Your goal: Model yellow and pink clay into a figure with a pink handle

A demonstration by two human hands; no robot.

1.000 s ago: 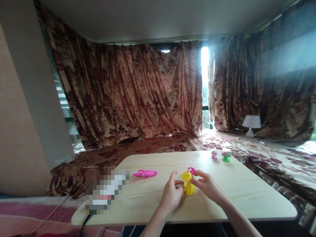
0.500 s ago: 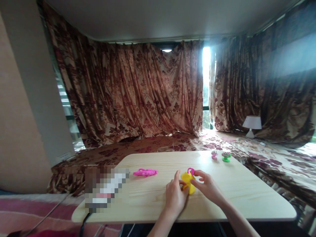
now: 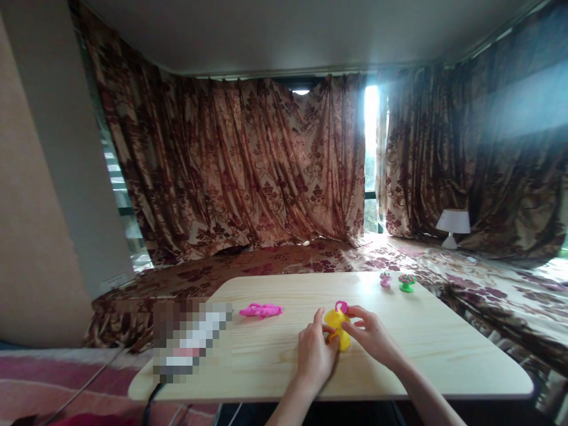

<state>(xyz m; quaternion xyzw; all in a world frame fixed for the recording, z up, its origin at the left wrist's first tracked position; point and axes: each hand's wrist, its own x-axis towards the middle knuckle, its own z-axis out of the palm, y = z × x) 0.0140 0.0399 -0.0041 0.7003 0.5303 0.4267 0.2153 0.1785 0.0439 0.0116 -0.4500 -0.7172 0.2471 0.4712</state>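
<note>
A yellow mushroom-shaped figure [image 3: 338,319], apparently of modelling clay, stands on the table between my two hands. My left hand [image 3: 314,346] holds its lower part, thumb on the near side and fingers round the left. My right hand [image 3: 369,332] is at the cap's upper right, its thumb against the yellow surface. Its fingers meet a curled pink clay strip [image 3: 341,306] at the top of the cap. Part of the figure is hidden behind my fingers, and I cannot tell how far the strip is attached.
A pink clay lump [image 3: 261,310] lies to the left. A small pink mushroom figure [image 3: 385,280] and a green one with a spotted cap [image 3: 407,283] stand at the back right. A blurred-out object [image 3: 195,343] with a cable is at the table's left edge.
The pink strip's loop has shifted slightly left over the yellow cap, and my right fingertips have moved a little with it. My left hand keeps its hold.
</note>
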